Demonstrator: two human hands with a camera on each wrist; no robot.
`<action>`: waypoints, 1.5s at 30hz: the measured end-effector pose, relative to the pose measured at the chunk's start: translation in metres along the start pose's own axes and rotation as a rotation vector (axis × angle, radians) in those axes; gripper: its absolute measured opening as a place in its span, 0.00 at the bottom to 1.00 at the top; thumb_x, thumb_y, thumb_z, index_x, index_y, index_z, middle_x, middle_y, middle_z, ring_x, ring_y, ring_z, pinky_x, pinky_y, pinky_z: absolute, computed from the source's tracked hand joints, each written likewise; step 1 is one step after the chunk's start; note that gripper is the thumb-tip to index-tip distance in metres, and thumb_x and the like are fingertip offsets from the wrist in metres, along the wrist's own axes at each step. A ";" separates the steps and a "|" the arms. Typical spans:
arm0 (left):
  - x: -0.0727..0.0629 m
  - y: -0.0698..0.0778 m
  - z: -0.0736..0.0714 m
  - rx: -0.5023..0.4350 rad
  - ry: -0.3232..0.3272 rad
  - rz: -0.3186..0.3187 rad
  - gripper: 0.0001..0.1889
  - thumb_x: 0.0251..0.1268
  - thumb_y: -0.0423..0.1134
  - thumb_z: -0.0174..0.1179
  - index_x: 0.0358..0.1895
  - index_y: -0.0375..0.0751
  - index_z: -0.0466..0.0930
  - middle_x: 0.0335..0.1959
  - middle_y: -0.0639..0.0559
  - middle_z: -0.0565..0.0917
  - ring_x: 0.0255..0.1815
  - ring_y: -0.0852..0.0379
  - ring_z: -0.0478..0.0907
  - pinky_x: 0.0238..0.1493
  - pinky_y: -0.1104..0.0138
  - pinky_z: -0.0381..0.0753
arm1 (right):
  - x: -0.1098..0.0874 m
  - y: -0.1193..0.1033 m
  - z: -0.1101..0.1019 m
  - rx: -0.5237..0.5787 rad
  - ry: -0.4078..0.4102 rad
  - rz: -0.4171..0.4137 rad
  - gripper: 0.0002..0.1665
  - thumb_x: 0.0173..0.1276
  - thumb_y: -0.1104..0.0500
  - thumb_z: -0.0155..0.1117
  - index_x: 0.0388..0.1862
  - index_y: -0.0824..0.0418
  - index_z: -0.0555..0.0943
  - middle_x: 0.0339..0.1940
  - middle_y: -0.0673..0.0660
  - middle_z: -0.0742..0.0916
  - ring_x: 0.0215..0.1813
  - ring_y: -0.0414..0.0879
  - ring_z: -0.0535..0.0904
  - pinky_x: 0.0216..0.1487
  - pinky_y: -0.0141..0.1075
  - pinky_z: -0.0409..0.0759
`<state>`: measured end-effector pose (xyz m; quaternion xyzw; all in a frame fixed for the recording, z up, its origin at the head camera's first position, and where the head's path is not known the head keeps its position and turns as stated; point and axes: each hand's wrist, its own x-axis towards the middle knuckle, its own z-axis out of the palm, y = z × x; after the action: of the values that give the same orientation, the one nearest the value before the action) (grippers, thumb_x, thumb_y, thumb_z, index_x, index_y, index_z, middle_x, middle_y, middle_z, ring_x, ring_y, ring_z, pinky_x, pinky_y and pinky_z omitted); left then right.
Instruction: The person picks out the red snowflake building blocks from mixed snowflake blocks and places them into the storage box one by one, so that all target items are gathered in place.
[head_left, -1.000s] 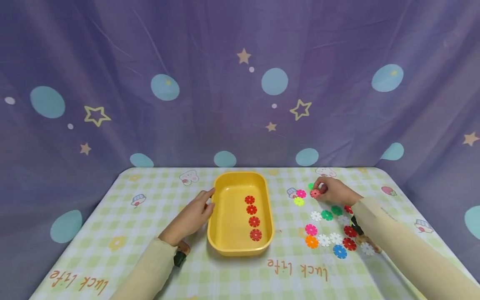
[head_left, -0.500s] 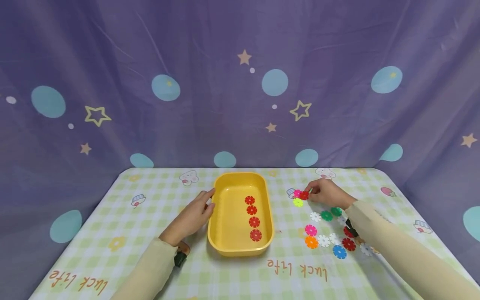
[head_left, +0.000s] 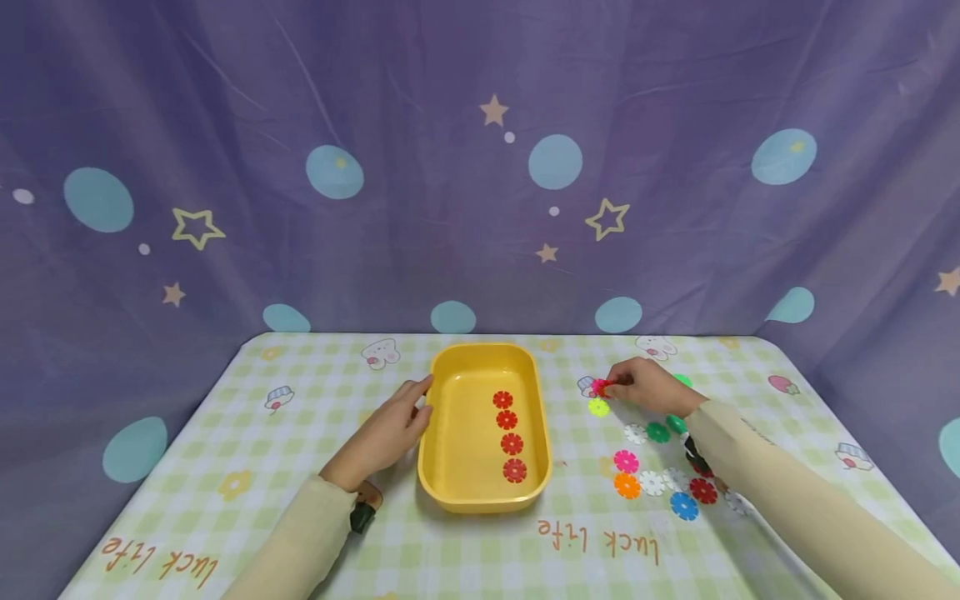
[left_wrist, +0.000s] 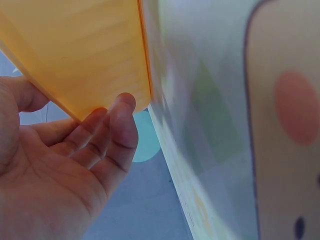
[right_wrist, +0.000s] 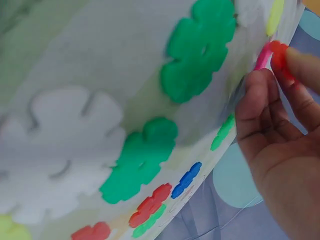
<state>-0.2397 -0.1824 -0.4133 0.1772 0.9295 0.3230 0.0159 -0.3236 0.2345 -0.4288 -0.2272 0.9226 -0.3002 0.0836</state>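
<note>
Pinches a red disc [right_wrist: 280, 57] in the right hand [head_left: 648, 387], right of the yellow tray [head_left: 483, 504] and close to a pink disc [right_wrist: 261, 57]. Rests the left hand [head_left: 386, 433], with relaxed fingers, against the tray's left wall. Inside the tray, along its right wall, has four red discs [head_left: 512, 443] in a column. Also right of it, has an orange disc [head_left: 627, 486] and a blue disc [head_left: 684, 506] on the surface [head_left: 420, 558].

Booth-like space, starry curtain [head_left: 435, 192]

held red disc [right_wrist: 278, 54]: part-hidden by fingers [right_wrist: 298, 97] | tray [left_wrist: 85, 55]: cut off, left wrist view
</note>
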 end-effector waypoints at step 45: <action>0.000 0.000 0.001 0.029 0.009 -0.001 0.27 0.74 0.40 0.48 0.72 0.36 0.56 0.58 0.49 0.71 0.35 0.62 0.71 0.40 0.65 0.75 | -0.008 -0.024 0.003 -0.090 -0.078 0.096 0.10 0.54 0.65 0.73 0.35 0.60 0.84 0.30 0.50 0.83 0.32 0.45 0.75 0.38 0.40 0.77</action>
<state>-0.2393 -0.1820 -0.4136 0.1758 0.9342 0.3103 0.0094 -0.3062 0.2191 -0.4169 -0.1980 0.9410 -0.2452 0.1236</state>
